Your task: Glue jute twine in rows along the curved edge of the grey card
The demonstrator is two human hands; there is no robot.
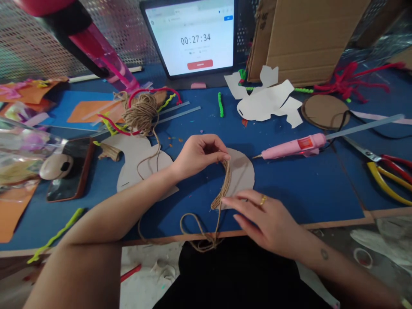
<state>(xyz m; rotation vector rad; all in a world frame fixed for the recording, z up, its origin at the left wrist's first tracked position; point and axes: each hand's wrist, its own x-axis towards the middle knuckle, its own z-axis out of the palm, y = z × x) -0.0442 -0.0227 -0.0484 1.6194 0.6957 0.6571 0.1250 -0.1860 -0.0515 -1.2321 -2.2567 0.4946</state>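
A rounded grey cardboard piece (242, 171) lies on the blue table, its left edge covered with rows of jute twine (225, 182). My left hand (203, 155) pinches the top end of the twine rows at the cardboard's upper edge. With fingers stretched, my right hand (262, 219) rests its index fingertip on the twine near the lower edge. From there a loose strand loops down over the table's front edge. Farther back on the left sits the ball of twine (141, 112). Right of the cardboard lies a pink hot glue gun (294, 146) with a glue stick in its rear.
Another grey cardboard cutout (144, 165) lies left. White paper cutouts (268, 101), a cardboard disc (323, 111) and scissors (376, 159) are right. A tablet with a timer (196, 40) and a cardboard box (309, 40) stand behind. A phone (72, 180) and pink bottle (99, 51) are left.
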